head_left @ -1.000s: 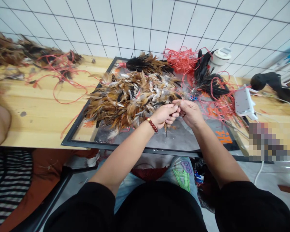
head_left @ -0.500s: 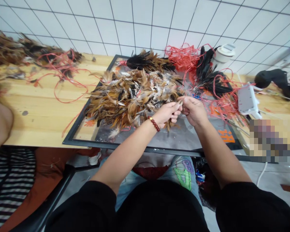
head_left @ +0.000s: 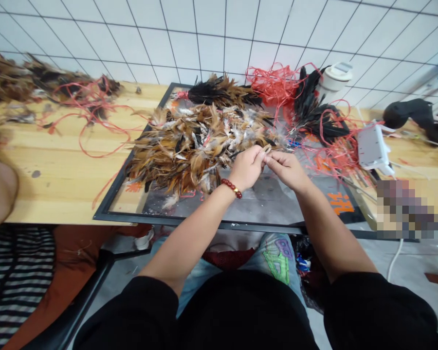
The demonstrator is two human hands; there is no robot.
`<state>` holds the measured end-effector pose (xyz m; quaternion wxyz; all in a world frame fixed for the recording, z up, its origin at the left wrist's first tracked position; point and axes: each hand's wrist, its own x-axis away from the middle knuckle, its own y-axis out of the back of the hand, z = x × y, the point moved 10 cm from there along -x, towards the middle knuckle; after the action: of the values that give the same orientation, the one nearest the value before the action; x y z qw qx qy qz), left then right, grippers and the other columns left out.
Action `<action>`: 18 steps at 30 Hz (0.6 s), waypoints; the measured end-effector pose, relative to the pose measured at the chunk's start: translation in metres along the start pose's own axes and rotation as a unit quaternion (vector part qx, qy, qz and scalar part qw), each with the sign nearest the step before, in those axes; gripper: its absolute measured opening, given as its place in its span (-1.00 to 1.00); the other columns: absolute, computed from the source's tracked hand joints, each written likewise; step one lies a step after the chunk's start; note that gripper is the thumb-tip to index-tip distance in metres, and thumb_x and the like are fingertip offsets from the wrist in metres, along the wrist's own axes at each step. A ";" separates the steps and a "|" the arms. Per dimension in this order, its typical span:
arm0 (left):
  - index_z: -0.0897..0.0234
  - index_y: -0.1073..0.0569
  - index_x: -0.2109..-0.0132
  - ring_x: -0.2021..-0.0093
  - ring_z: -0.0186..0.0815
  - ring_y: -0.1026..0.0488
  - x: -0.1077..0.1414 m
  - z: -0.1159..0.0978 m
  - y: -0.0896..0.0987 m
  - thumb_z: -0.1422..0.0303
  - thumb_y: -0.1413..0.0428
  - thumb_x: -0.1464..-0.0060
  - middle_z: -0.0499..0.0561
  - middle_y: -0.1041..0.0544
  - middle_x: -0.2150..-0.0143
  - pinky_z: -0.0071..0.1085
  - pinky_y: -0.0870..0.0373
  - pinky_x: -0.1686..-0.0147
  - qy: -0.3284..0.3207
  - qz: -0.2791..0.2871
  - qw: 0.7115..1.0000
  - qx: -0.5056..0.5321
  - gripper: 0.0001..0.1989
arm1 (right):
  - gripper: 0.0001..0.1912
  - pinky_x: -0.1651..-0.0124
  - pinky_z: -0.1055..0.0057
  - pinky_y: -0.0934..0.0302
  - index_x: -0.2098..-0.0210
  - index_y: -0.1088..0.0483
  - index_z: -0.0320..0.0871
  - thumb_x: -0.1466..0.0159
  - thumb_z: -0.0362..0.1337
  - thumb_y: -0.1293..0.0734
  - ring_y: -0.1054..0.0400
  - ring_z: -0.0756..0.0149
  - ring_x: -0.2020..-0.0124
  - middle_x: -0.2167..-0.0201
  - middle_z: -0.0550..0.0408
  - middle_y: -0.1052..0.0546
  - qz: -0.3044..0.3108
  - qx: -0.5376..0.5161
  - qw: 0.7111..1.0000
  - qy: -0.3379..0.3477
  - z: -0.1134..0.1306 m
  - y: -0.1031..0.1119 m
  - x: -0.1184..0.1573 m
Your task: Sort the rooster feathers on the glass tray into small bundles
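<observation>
Brown feathers lie heaped on the black-framed panel, just beyond and to the left of where I'm working. Through the head camera I see my left hand and right hand together at the fingertips, pinched on a pale sliver too small for me to identify. Red twine tangles farther back, beside black feathers.

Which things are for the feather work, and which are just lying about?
Probably for the work:
left hand and right hand, fingertips close together
brown feather pile
red string, perhaps

Probably just lying about:
white lidded container
white box
black object, unclear what
</observation>
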<state>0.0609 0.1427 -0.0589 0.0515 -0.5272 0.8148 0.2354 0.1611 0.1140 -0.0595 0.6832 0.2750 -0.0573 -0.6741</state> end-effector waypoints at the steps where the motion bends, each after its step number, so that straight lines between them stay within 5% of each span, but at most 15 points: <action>1: 0.26 -0.31 0.43 0.41 -0.37 -0.34 0.000 0.000 0.001 0.41 0.02 -0.27 -0.06 -0.39 0.48 -0.44 -0.27 0.30 -0.008 0.001 0.999 -0.037 -0.74 | -0.48 0.23 0.38 -0.24 0.48 -0.46 -0.16 -0.22 0.20 -0.33 -0.35 0.33 0.40 0.49 0.09 -0.50 -0.005 0.000 1.000 0.001 0.001 0.001 0.000; 6: 0.24 -0.33 0.40 0.36 -0.32 -0.38 0.000 0.005 0.002 0.40 0.08 -0.29 -0.03 -0.45 0.43 -0.40 -0.28 0.26 0.024 0.008 0.996 -0.090 -0.74 | -0.55 0.17 0.36 -0.27 0.46 -0.47 -0.15 -0.19 0.15 -0.39 -0.37 0.32 0.37 0.46 0.09 -0.51 -0.016 -0.006 1.000 -0.013 -0.001 0.013 0.001; 11: 0.24 -0.38 0.39 0.27 -0.26 -0.44 -0.001 0.017 0.002 0.43 0.10 -0.27 0.02 -0.52 0.36 -0.34 -0.32 0.16 0.084 0.015 0.985 -0.152 -0.73 | -0.58 0.31 0.38 -0.22 0.44 -0.48 -0.17 -0.16 0.09 -0.44 -0.27 0.38 0.46 0.51 0.13 -0.46 0.096 -0.003 0.995 -0.034 -0.003 0.008 0.008; 18: 0.29 -0.46 0.34 0.22 -0.24 -0.48 0.006 0.012 -0.023 0.41 0.08 -0.26 0.08 -0.58 0.29 -0.33 -0.36 0.13 0.058 0.130 0.975 -0.168 -0.73 | -0.71 0.18 0.34 -0.28 0.36 -0.50 -0.13 -0.24 -0.02 -0.40 -0.37 0.32 0.34 0.39 0.08 -0.52 -0.030 0.009 0.999 0.036 0.008 0.029 0.005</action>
<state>0.0769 0.1356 -0.0792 -0.1167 -0.4307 0.8267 0.3428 0.1833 0.1053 -0.0411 0.6616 0.3065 -0.0301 -0.6836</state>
